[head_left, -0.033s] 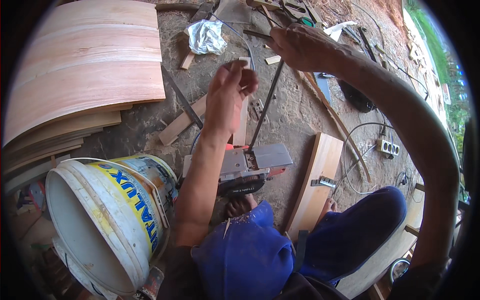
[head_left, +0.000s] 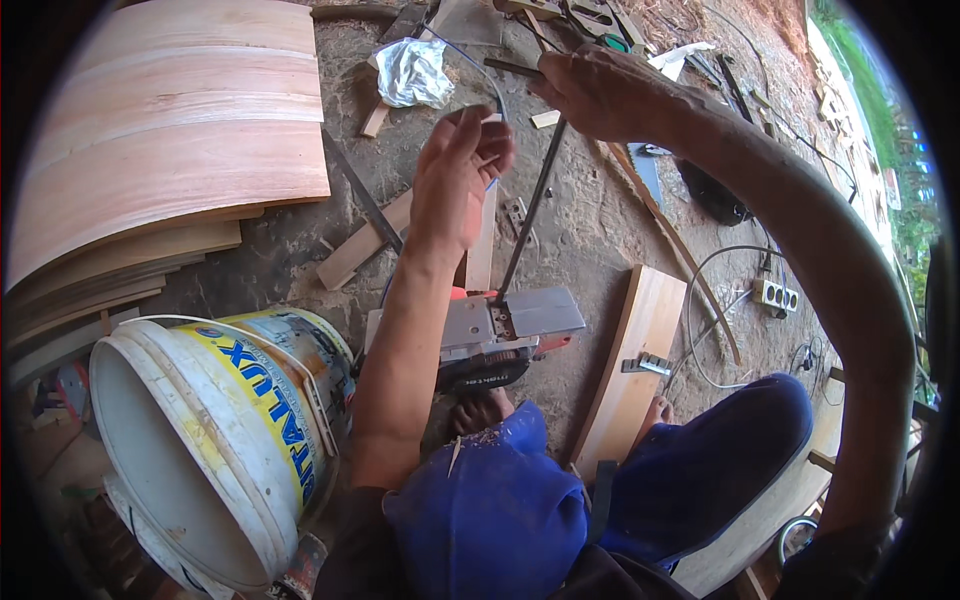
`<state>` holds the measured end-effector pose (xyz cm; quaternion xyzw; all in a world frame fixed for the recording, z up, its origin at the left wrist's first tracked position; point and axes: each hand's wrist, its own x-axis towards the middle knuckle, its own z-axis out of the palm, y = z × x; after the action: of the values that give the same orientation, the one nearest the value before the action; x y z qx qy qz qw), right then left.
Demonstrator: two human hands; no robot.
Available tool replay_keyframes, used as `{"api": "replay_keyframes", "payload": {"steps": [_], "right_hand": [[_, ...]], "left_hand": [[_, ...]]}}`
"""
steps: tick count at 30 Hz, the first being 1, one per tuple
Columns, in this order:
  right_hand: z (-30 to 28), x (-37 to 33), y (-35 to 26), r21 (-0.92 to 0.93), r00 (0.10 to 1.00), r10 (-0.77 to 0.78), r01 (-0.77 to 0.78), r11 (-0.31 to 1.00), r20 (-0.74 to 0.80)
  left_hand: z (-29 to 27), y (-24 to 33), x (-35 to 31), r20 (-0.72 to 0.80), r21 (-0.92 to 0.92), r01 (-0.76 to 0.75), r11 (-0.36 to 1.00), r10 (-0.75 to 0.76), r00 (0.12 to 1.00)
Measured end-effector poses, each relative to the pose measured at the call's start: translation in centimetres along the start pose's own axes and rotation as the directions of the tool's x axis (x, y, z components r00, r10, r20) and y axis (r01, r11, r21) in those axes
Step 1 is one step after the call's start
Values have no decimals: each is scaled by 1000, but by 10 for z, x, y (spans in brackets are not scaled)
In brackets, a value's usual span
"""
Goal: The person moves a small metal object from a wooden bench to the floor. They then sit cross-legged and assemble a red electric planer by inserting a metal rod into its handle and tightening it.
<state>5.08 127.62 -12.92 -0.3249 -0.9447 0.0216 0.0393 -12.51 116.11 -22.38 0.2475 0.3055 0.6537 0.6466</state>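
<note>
An electric planer [head_left: 545, 312] lies upside down on the floor by my foot, its grey metal sole facing up. My right hand [head_left: 600, 95] grips the crosswise end of a long, dark metal rod [head_left: 533, 208], whose lower tip meets the slot in the planer's sole. A short end of the crosspiece sticks out left of my fist. My left hand [head_left: 462, 165] is raised beside the rod, not touching it, with fingers loosely curled and apart; nothing shows plainly in them. My left forearm hides part of the planer.
Stacked wood panels [head_left: 190, 110] lie far left, above a tipped white bucket [head_left: 240, 420]. A board with a metal piece [head_left: 630, 350] leans right of the planer. A power strip [head_left: 776, 296], cords, a handsaw [head_left: 645, 172], crumpled plastic [head_left: 412, 73] and wood scraps lie around.
My left hand has shifted slightly, its fingers moving a little. My right hand and the rod stay almost where they were; the planer has not moved.
</note>
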Motion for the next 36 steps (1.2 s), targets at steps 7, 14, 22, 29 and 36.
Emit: {"api": "replay_keyframes", "payload": {"steps": [7,14,22,29,36], "right_hand": [[-11,24,-24,-203,991,-78,100,974,113],[-15,35,-52,-408,986,-134,162,898,98],[-9,45,-37,-358,961,-17,119,926,275],[-15,42,-43,-356,976,-41,117,927,215],[-16,36,-44,-317,986,-58,105,943,155]], "left_hand": [[-19,-1,38,-24,-325,82,942,-95,995],[-3,8,64,226,-686,191,703,-43,973],[6,5,70,453,-818,383,430,69,889],[-2,15,68,531,-734,439,518,35,846],[11,14,65,219,-718,205,665,-64,974]]}}
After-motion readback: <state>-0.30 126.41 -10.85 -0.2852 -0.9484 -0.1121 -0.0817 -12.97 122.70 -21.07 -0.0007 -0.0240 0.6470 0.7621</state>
